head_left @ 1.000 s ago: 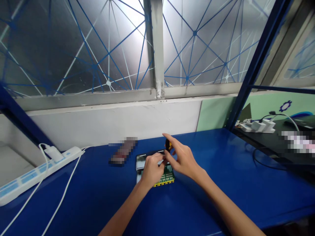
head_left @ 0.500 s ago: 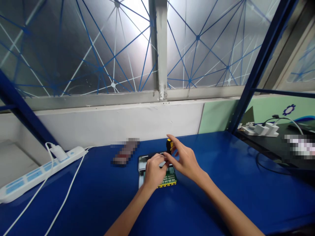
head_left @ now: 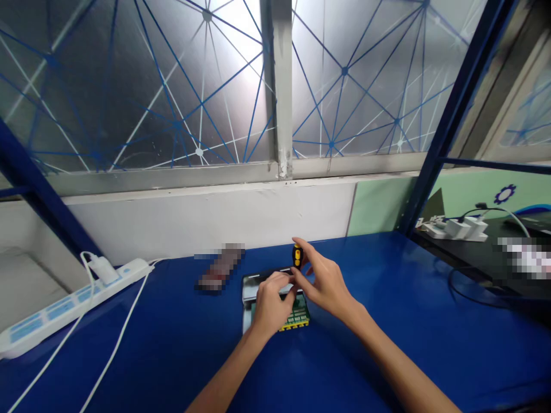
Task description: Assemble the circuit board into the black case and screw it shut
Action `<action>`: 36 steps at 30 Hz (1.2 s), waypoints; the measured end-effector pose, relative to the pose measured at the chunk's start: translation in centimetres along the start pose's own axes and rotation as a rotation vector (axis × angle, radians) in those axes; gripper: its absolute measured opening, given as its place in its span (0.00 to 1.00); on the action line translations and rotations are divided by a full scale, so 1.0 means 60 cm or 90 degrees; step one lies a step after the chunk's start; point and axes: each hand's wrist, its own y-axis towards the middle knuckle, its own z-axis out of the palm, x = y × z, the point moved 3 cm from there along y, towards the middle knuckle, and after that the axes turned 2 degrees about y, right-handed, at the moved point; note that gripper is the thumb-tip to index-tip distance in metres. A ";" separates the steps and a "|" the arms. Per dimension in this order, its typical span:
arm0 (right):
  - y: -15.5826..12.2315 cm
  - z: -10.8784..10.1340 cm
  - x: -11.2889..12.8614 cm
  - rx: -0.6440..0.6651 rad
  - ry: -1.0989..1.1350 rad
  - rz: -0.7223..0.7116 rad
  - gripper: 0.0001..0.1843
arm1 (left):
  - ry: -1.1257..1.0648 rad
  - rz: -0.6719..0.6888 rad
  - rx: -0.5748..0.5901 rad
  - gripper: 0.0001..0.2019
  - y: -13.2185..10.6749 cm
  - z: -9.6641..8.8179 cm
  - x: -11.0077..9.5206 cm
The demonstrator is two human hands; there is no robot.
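Observation:
A screwdriver [head_left: 297, 256] with a black and yellow handle stands upright over the device, its tip hidden behind my fingers. My right hand [head_left: 322, 279] grips that handle between thumb and fingers, the index finger reaching over its top. Below it lies an open device with a green circuit board [head_left: 301, 311], a yellow strip [head_left: 295, 327] along its near edge and a grey metal housing [head_left: 250, 290] at the back and left. My left hand [head_left: 273, 301] rests over the board, thumb and fingertips pinched together close to the screwdriver's lower end. Whatever those fingertips hold is hidden.
The device sits on a blue table [head_left: 181, 344]. Behind it to the left lies a blurred-out flat object [head_left: 221, 267]. A white power strip [head_left: 73, 304] with a plugged-in charger and white cables [head_left: 123, 332] occupies the left side. A black side table [head_left: 473, 252] stands at right.
The screwdriver handle has turned a little, so its yellow patches now face me. Both hands stay in nearly the same place over the device.

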 end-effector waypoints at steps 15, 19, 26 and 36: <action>0.000 -0.002 0.002 0.007 0.012 -0.003 0.31 | -0.022 -0.032 0.036 0.13 0.003 -0.001 0.000; 0.000 -0.001 0.000 0.011 0.007 -0.005 0.31 | -0.033 -0.040 0.061 0.13 0.003 -0.001 0.001; 0.000 -0.001 -0.008 0.016 0.023 0.023 0.31 | 0.011 -0.022 0.058 0.09 0.002 -0.001 0.005; 0.000 0.001 -0.005 0.011 0.015 0.006 0.29 | -0.013 -0.049 0.077 0.10 0.004 -0.003 0.003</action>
